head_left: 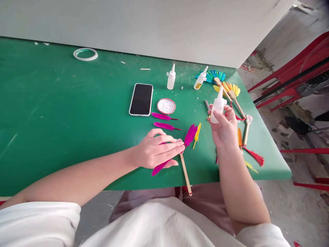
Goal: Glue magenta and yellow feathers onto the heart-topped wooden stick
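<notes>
My right hand (226, 125) grips a white squeeze glue bottle (218, 109), its pointed nozzle upward, above the right part of the table. My left hand (159, 150) lies with fingers stretched out over the top of a feather fan, covering much of it. The fan's wooden stick handle (185, 173) runs toward me past the table edge. A magenta feather bunch (190, 135) shows beyond my fingertips, and a magenta feather (159, 167) sticks out below the hand. A yellow feather (197, 135) lies beside the bunch. Two loose magenta feathers (163, 126) rest just above my left hand.
On the green table (64, 103) are a phone (141, 99), a small round lid (166, 106), a tape roll (85, 54) and two more glue bottles (171, 78). Coloured feather fans (232, 90) and a red tassel (254, 156) lie along the right edge. A pale wall borders the back.
</notes>
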Motion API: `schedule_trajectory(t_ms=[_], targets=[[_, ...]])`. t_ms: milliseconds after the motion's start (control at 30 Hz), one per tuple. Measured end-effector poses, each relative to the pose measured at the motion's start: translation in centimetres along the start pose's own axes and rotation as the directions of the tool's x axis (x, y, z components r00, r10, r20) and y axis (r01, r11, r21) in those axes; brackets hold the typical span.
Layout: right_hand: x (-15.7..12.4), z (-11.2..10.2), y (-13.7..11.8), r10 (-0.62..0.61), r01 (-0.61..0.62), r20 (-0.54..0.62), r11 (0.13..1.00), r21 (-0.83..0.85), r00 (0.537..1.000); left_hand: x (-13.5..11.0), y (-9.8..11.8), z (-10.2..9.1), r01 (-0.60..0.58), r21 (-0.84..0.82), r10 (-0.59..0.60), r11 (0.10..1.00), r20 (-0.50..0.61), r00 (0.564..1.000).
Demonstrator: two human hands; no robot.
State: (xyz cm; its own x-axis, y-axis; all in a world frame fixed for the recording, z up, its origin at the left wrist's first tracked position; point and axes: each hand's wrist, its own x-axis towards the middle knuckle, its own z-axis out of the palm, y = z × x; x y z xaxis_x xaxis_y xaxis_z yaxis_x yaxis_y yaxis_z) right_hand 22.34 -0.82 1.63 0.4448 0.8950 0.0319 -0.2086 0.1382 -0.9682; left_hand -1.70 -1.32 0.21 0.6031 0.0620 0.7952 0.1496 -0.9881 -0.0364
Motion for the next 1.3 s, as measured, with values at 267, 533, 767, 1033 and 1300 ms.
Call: schedule_trajectory(t_ms=[267, 533, 767, 1033, 1300], targets=[[-1.8, -1.5, 0.0, 0.013, -0.015, -0.013, 0.990, -0.139, 1.000, -0.6, -0.4, 0.1, 0.004, 0.083, -0.004, 0.997, -0.004, 1.000], [-2.7, -4.2, 1.9, 0.013, -0.001, 0.052, 0.976, -0.219, 0.999, 0.0, -0.8, -0.8, 0.413, -0.189, -0.420, 0.891, 0.003, 0.907], [-3.1, -4.6, 2.7, -0.075, 0.105, 0.076, 0.810, -0.577, 0.994, 0.5, -1.7, -2.0, 0.862, -0.418, -0.813, 0.286, 0.371, 0.449], [-3.1, -5.1, 2.7, -0.059, 0.013, -0.023, 0.542, -0.840, 0.998, -0.3, -2.7, -1.2, 0.906, -0.414, -0.851, 0.085, 0.442, 0.282], [-3.1, -4.8, 2.5, -0.279, 0.262, 0.109, 0.598, -0.758, 0.954, -0.4, -3.0, -1.1, 0.915, -0.269, -0.775, 0.300, 0.491, 0.398]])
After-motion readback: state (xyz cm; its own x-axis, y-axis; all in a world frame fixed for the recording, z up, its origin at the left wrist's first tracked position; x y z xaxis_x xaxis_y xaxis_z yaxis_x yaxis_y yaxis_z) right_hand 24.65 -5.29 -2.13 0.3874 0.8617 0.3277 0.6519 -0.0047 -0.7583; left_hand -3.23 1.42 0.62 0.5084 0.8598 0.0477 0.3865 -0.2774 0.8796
